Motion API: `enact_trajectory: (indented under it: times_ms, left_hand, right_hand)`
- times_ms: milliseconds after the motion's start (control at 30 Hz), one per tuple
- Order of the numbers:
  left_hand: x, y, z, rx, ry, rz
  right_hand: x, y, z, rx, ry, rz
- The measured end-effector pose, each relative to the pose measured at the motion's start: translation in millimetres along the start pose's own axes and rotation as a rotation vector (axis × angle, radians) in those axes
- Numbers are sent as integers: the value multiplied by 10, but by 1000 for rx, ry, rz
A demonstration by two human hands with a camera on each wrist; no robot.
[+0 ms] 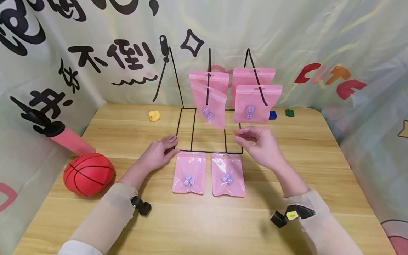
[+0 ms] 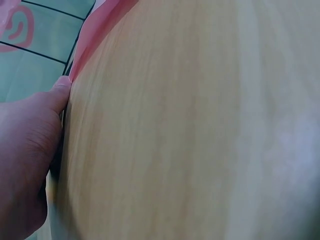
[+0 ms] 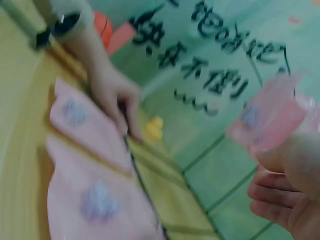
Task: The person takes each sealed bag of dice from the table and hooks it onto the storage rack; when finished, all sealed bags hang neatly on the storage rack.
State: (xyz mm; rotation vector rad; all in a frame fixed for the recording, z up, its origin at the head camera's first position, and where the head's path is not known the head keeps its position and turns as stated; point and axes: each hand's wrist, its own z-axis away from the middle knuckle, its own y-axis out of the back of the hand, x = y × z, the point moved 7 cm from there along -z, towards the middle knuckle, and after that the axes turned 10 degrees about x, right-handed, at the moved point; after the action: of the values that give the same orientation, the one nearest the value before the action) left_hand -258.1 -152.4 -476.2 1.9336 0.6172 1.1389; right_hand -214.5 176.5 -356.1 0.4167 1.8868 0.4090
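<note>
A black wire display rack (image 1: 208, 152) stands on the table. My left hand (image 1: 158, 152) rests on its front left corner, fingers extended along the side wire and thumb at the front wire. Pink zip bags of purple dice hang from two prongs, among them a middle bag (image 1: 219, 106) turned askew and a right bag (image 1: 239, 106). Just below the right bag is my right hand (image 1: 259, 145), thumb and fingers loosely bent, with nothing seen between them. Two more dice bags lie flat before the rack, a left one (image 1: 189, 166) and a right one (image 1: 228, 168). The left prong carries nothing.
A yellow rubber duck (image 1: 154, 115) sits left of the rack, blue (image 1: 272, 115) and green toy bricks (image 1: 289, 113) at its back right. On the left are a red ball (image 1: 88, 174) and a pink pump (image 1: 71, 138). A printed cloth (image 1: 134, 92) hangs behind the table.
</note>
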Motion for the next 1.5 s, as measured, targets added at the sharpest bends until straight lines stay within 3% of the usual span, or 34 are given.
enact_trajectory:
  times_ms: [367,600,767,1167,1500]
  left_hand:
    - [-13,-13,2,-10,8,-5]
    - [-3,-18,2,1,-10,-7]
    - [9,-19,2,-1,-11,-6]
    - [9,27,-31,-38,11,4]
    - [86,195,-5,-47,52,27]
  right_hand:
    - [716,-134,69,-179,110,315]
    - [980,-256,114,-289,124,464]
    - [1053,-278,145,-320,116,503]
    - [1084,-281,124,-301,120,522]
    - [1090,-285,125,-309,126,526]
